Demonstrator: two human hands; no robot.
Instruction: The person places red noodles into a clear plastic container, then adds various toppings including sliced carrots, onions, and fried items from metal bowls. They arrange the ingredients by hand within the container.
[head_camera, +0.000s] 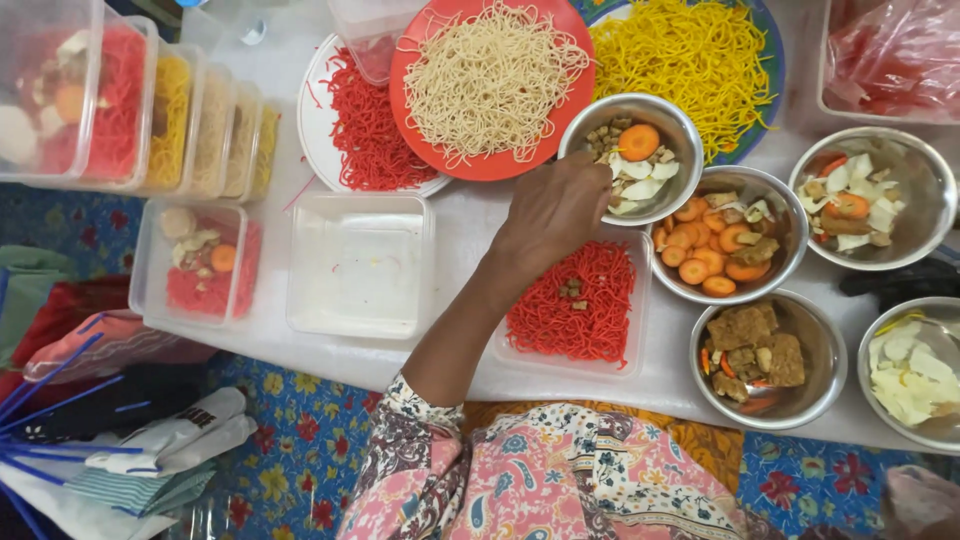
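Near the middle of the frame one hand (555, 210) reaches up from the lower centre, its fingers curled together at the rim of a steel bowl (672, 125) holding white slices, one carrot round and small brown bits. Whether the fingertips pinch anything cannot be told, since the back of the hand hides them; which hand it is cannot be told either. Just below the wrist lies a clear tub of red noodles (580, 305) with a few brown bits on top, its upper left corner covered by the hand.

Open room is scarce: the only bare tabletop (470, 215) is a narrow white strip left of the hand, between an empty clear tub (360, 265) and the red plate of pale noodles (490, 85). Right of the hand, bowls crowd close: carrot rounds (725, 250), brown fried pieces (765, 355), and two more with pale slices, the lower one cut by the right edge.

A plate of yellow noodles (690, 60) is cut off along the top edge. Stacked tubs (130, 100) in the upper left blur their contents behind cloudy plastic. A smaller tub (195, 265) at the left holds red noodles with a carrot round.
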